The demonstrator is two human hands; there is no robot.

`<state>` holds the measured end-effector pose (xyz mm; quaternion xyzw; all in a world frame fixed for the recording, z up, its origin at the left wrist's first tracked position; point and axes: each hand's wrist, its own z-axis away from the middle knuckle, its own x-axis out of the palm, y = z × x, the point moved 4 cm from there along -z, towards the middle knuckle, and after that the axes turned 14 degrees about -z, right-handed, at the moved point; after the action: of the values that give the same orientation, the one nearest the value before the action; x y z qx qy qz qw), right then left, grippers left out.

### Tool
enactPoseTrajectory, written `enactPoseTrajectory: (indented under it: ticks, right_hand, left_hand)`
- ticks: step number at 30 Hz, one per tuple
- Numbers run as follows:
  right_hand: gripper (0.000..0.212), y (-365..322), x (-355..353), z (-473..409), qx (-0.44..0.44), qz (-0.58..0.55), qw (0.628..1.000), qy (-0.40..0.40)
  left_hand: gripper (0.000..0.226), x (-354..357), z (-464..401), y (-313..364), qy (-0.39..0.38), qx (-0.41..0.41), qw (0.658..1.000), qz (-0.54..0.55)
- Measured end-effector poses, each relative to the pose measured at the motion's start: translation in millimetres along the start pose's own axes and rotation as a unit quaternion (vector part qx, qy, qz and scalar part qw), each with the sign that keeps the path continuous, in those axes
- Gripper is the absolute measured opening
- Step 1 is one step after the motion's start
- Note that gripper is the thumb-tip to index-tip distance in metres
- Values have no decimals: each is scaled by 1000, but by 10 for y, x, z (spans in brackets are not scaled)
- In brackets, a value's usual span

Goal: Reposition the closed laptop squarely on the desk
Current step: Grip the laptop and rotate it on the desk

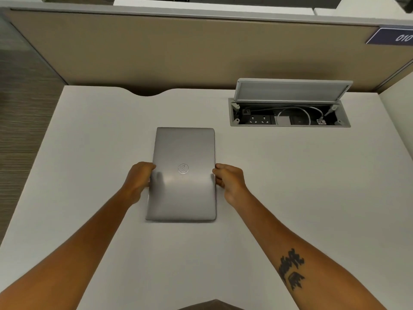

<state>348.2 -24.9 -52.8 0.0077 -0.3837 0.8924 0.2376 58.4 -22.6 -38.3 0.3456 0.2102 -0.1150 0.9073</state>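
A closed silver laptop [183, 151] lies flat in the middle of the white desk [290, 175], its long sides running away from me and a round logo on the lid. My left hand [138, 180] grips its left long edge about halfway along. My right hand [230, 182] grips the right long edge opposite, fingers curled over the rim. The laptop's sides look roughly parallel to the desk's side edges.
An open cable box [290, 115] with its grey lid raised, sockets and a white cable inside, is set into the desk at the back right. A tan partition [178, 52] runs along the back. The desk's left edge drops to carpet [20, 130].
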Motion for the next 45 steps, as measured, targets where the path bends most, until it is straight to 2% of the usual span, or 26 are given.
enactPoseTrajectory:
  ticks: [2, 4, 5, 8, 12, 18, 20, 22, 25, 28, 31, 34, 37, 45]
  right_hand:
    - [16, -58, -26, -65, 2, 22, 1000, 4]
    - [33, -112, -33, -120, -3, 43, 999, -2]
    - [35, -152, -27, -123, -4, 53, 999, -5]
    - [18, -230, -7, -171, -3, 79, 997, -17]
    - [16, -322, -1, -214, 0, 107, 994, -15]
    - [31, -401, 14, -322, -13, 142, 990, -1]
    - [48, -405, -4, -355, -26, 141, 990, -10]
    - [50, -418, -17, -328, -34, 149, 988, -21]
    - [39, -412, -76, -269, -39, 155, 987, -31]
    - [37, -368, -189, -190, -57, 167, 984, -35]
    - [34, -256, -379, -85, -65, 183, 981, 7]
    - [30, -104, -572, 27, -74, 197, 977, 44]
    - [16, -28, -715, 222, -85, 198, 974, 76]
    - [10, 159, -941, 561, -82, 161, 971, 155]
  left_hand:
    - [35, 74, 90, -41, -4, -4, 999, 34]
    - [31, 139, 196, -85, -11, -14, 997, 71]
    - [34, 167, 233, -116, -13, -18, 996, 86]
    - [41, 259, 341, -200, -13, -30, 991, 126]
    - [39, 403, 498, -263, -15, -35, 985, 171]
    - [26, 552, 631, -371, -15, -43, 976, 211]
    - [26, 570, 631, -393, -10, -39, 977, 211]
    - [28, 560, 593, -406, -9, -34, 980, 194]
    - [31, 518, 475, -381, -7, -25, 989, 147]
    - [28, 390, 305, -263, 43, 7, 995, 90]
    - [31, 222, 126, -66, 82, 42, 995, 44]
    - [19, 97, -77, 110, 95, 54, 994, 21]
    - [19, -11, -250, 263, 105, 70, 992, -13]
    - [12, -105, -430, 444, 90, 96, 987, -87]
